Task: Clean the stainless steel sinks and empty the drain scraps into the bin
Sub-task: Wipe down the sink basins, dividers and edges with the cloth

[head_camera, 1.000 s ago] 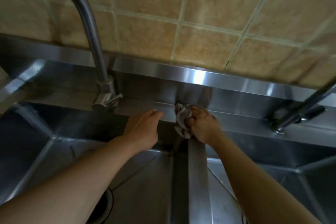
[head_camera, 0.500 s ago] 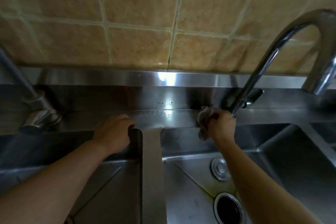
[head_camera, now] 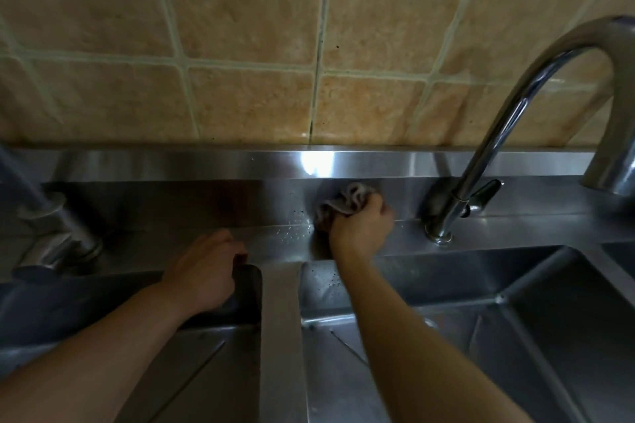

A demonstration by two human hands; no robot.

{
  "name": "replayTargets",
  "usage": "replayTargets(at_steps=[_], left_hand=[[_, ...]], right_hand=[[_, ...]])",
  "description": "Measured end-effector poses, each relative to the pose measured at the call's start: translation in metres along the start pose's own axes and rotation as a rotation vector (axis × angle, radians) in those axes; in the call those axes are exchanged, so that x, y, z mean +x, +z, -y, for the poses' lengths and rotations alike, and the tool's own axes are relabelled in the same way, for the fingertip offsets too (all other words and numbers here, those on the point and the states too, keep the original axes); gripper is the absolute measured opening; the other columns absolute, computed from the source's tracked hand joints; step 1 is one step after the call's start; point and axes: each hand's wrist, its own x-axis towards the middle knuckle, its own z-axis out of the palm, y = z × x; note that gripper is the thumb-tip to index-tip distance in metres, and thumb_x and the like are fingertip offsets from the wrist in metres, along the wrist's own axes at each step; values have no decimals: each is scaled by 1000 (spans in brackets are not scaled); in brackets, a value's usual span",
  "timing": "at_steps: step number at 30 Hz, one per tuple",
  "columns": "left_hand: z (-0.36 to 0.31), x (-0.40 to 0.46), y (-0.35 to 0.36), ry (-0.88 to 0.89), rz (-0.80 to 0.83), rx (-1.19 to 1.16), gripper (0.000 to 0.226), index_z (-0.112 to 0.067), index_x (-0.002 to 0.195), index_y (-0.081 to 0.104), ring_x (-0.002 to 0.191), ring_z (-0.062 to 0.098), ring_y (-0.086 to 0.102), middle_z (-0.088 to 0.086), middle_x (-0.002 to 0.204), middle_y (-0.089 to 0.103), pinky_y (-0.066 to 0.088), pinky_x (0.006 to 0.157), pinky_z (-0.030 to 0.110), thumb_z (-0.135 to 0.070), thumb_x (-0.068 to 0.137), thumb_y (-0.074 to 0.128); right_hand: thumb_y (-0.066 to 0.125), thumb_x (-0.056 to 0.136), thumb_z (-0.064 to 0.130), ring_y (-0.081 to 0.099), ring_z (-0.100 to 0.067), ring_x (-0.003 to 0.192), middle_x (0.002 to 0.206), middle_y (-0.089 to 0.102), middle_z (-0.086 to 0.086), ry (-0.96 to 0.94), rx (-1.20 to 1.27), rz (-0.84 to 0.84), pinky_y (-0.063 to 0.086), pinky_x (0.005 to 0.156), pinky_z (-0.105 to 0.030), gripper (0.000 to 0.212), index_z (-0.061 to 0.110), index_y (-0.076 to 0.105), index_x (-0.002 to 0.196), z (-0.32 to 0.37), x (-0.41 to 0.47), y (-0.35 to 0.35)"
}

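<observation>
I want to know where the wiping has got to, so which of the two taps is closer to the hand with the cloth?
The curved tap on the right: the right hand grips the cloth just beside its base, while the left tap stands beyond the left hand.

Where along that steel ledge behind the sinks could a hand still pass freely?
Bare ledge runs between the left hand and the right hand gripping the cloth. It is tighter between that hand and the right faucet. The divider is also bare.

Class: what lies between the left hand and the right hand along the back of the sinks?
In the head view, between the left hand and right hand lies bare steel ledge speckled with water drops, where the divider between basins joins it.
</observation>
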Motion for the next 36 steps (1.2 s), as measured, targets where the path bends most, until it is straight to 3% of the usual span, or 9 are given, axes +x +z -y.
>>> replayTargets(at_steps=[5, 8, 15, 21, 24, 26, 31, 34, 36], left_hand=[[0, 2, -3, -11, -6, 26, 43, -25, 124, 58, 112, 17, 48, -4, 118, 46, 44, 93, 32, -8, 85, 56], [0, 5, -3, -8, 9, 29, 42, -27, 124, 58, 109, 15, 48, -6, 115, 46, 45, 91, 32, -10, 86, 57], [-2, 4, -2, 29, -22, 15, 32, -27, 113, 61, 102, 15, 49, -7, 108, 46, 46, 85, 32, -14, 84, 59], [21, -21, -12, 40, -62, -28, 51, -20, 131, 54, 129, 17, 42, -4, 138, 44, 33, 105, 27, -3, 83, 55], [54, -38, -22, -84, -169, 74, 45, -21, 125, 57, 124, 19, 44, -3, 135, 46, 39, 101, 31, -6, 82, 56], [75, -50, -26, -164, -130, 128, 45, -23, 122, 57, 120, 21, 46, -1, 130, 46, 42, 98, 33, -8, 80, 58], [109, -74, -17, -104, -48, 103, 64, -23, 141, 41, 127, 20, 37, -1, 142, 34, 36, 105, 36, -6, 81, 57], [114, -80, -20, -67, -62, 5, 67, -21, 146, 33, 136, 18, 30, -2, 151, 27, 29, 112, 34, -6, 84, 54], [115, -85, -24, -77, -71, -49, 67, -21, 148, 29, 138, 16, 28, -2, 153, 24, 27, 113, 32, -6, 86, 52]], right_hand=[[68, 78, 10, 38, -34, 116, 129, 34, -18, 34, 69, 119, 38, 99, -36, 44, -1, 46, 116, 12, -10, 21], [62, 81, 4, 39, -38, 118, 132, 36, -23, 69, 59, 42, 31, 98, -30, 45, -5, 43, 121, -3, 18, -4], [55, 85, 3, 33, -46, 127, 141, 26, -25, 294, 105, -87, 27, 109, -43, 52, -3, 31, 131, -12, 59, -33], [66, 81, 14, 40, -40, 121, 136, 32, -19, 197, 78, 194, 36, 106, -41, 52, 4, 44, 127, 28, -22, 30], [67, 83, 24, 40, -39, 119, 134, 32, -17, 142, 56, 289, 37, 103, -42, 51, 5, 46, 126, 50, -63, 67], [68, 83, 28, 43, -39, 116, 132, 35, -16, 111, 21, 315, 38, 101, -44, 50, 7, 49, 124, 56, -78, 80], [68, 79, 30, 60, -37, 101, 104, 66, -17, 4, -80, 230, 45, 95, -41, 33, 8, 67, 104, 34, -57, 58], [69, 83, 26, 52, -40, 113, 117, 61, -24, 135, -117, 62, 36, 106, -40, 43, -1, 60, 115, 39, -46, 53], [67, 85, 25, 50, -39, 117, 123, 56, -25, 191, -130, 82, 36, 106, -41, 46, -3, 57, 120, 54, -59, 68]])
